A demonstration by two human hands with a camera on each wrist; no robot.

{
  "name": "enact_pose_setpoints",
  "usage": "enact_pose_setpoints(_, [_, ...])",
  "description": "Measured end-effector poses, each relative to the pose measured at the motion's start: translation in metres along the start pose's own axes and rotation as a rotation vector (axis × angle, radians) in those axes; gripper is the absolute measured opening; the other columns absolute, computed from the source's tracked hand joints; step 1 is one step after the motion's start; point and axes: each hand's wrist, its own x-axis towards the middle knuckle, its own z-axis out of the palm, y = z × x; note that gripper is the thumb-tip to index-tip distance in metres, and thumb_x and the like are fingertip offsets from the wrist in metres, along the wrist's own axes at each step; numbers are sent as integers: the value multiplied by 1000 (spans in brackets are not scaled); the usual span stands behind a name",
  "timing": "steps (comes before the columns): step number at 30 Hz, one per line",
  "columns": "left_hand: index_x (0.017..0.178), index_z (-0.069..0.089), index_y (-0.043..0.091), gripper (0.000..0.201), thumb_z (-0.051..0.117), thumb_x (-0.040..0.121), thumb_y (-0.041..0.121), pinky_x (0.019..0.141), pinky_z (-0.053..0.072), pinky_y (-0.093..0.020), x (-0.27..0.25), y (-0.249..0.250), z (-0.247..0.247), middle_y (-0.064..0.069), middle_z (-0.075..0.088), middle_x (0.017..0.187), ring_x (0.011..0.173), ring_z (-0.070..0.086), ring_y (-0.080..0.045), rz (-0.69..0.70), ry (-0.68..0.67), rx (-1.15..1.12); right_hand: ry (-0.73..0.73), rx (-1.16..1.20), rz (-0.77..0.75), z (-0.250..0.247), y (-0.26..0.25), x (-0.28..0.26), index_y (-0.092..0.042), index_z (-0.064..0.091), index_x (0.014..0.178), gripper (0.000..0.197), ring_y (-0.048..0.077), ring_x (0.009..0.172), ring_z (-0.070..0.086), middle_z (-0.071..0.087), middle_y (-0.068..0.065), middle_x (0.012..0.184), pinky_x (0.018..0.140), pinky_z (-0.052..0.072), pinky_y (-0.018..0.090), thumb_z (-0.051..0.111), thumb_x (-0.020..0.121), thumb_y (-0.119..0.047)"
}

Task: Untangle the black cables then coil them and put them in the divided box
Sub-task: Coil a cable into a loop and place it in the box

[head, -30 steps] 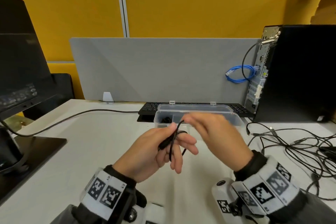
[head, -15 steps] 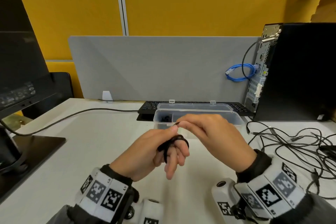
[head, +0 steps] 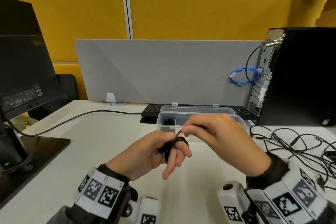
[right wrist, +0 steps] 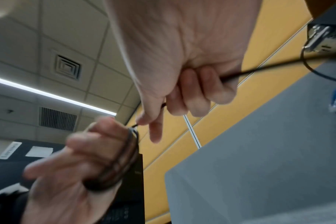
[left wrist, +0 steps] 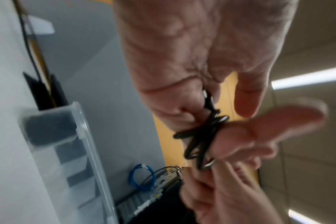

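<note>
both hands grip the black cable (head: 171, 146) — divided box (head: 236, 114) behind, loose cables (head: 294, 147) right.

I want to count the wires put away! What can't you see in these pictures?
- Box contents: head view, right hand covers most compartments; one dark coil shows.
- Cable end: hidden inside right hand.
- Left hand: blurred in right wrist view.
- Tangled cables: cut off by right edge.

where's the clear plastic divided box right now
In the head view, the clear plastic divided box sits on the desk behind both hands, against the black keyboard.
</note>
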Motion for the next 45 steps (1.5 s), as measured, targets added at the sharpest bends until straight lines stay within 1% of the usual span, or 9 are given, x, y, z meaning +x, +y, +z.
enact_pose_setpoints(5, [71, 73, 4, 33, 47, 80, 22, 43, 44, -16, 4, 7, 13, -5, 52, 42, 33, 47, -7, 193, 308, -368, -382, 25, 87, 25, 3, -4, -35, 49, 101, 46, 16, 86, 58, 62, -8, 90, 82, 47, 41, 14, 90, -62])
enact_pose_setpoints(10, [100, 68, 10, 35, 49, 87, 35, 84, 53, -20, 16, -7, 2, -13, 73, 99, 97, 68, -15, 231, 557, -145, -693, 29, 101, 38, -9, -10, -23, 55, 93, 28, 19, 85, 51, 55, -5, 88, 76, 40, 33, 31, 99, -36])
enact_pose_setpoints(14, [90, 67, 16, 37, 64, 75, 51, 83, 48, -20, 11, -15, -2, 3, 72, 85, 85, 66, -9, -11, 319, 580, -365, -139, 17, 11, -7, -5, -31, 59, 85, 25, 13, 81, 56, 61, -10, 80, 72, 45, 33, 39, 93, -44])
enact_pose_setpoints(17, [79, 69, 14, 20, 64, 82, 33, 70, 49, -20, 5, -11, 5, 0, 65, 64, 45, 55, -10, -63, 131, 524, -114, -64, 54, -11, 5, 0, -32, 56, 73, 38, 2, 61, 50, 59, -13, 65, 63, 44, 27, 37, 80, -64])
enact_pose_setpoints(21, [57, 65, 17, 23, 67, 77, 27, 38, 33, -10, 1, 7, -1, 3, 48, 43, 29, 32, -4, 182, 516, 72, 41, -28, 170, -41, 50, 0, -22, 48, 62, 45, 5, 48, 42, 42, -7, 50, 51, 33, 20, 34, 79, -61])
enact_pose_setpoints(25, [64, 61, 15, 31, 49, 91, 22, 44, 38, -8, 0, 11, -22, 6, 50, 50, 39, 39, -1, 407, 889, -400, -46, -186, 404, -57, 100, -9, -19, 57, 70, 48, 11, 55, 48, 52, 1, 60, 52, 35, 22, 33, 84, -58])
enact_pose_setpoints(33, [49, 68, 21, 52, 45, 95, 25, 53, 39, -14, 2, 4, -24, 7, 52, 52, 44, 42, -2, 387, 929, -408, 57, -664, 856, -67, 163, -36, -19, 56, 85, 50, 27, 71, 59, 55, 4, 72, 73, 53, 43, 22, 91, -56])
enact_pose_setpoints(39, [57, 60, 11, 34, 47, 81, 32, 44, 31, -19, 9, -4, 2, -1, 42, 43, 30, 31, -8, 202, 609, -196, -140, -228, 390, -51, 87, -7, -35, 34, 138, 67, 16, 119, 43, 49, -1, 129, 102, 40, 39, 30, 79, -67])
enact_pose_setpoints(45, [54, 61, 9, 38, 46, 80, 31, 40, 36, -18, 10, -7, 11, -2, 41, 42, 25, 31, -7, 125, 452, -273, -227, 149, -42, 1, 14, 4, -27, 63, 95, 23, 0, 92, 49, 57, -11, 97, 84, 38, 17, 45, 93, -40])
